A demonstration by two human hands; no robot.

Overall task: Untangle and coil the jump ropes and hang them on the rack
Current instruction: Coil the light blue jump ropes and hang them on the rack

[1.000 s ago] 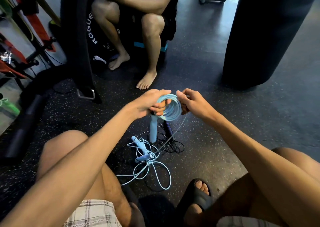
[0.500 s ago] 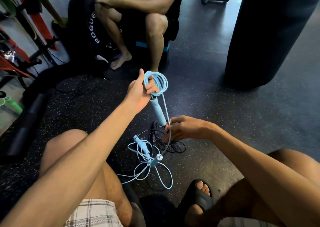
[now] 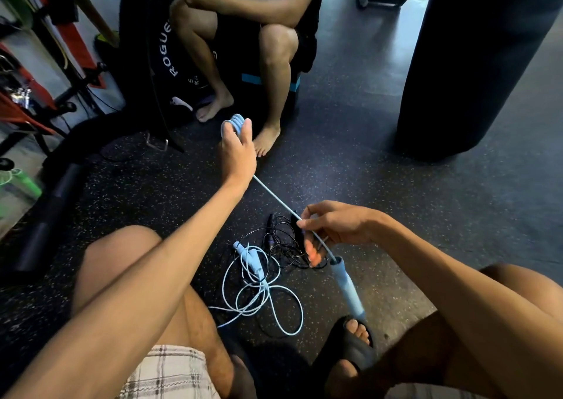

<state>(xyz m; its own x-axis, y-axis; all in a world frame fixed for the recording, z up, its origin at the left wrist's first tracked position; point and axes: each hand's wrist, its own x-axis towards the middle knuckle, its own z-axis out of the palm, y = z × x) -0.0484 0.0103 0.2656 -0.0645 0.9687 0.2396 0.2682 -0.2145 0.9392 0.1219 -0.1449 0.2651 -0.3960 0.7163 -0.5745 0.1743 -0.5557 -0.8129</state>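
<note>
Left hand (image 3: 237, 154) grips blue rope coil (image 3: 232, 123), mostly hidden behind it; right hand (image 3: 338, 228) pinches taut strand (image 3: 274, 199) above handle (image 3: 347, 289).

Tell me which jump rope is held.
The light blue rope stretched between left hand and right hand; the second blue rope and the black rope lie on the floor.

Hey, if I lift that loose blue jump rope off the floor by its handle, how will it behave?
Probably floppy: the loose blue jump rope lies in slack, overlapping loops that would likely dangle. It may snag, since its loops cross the black rope tangle. Its thin cord suggests it's light.
</note>
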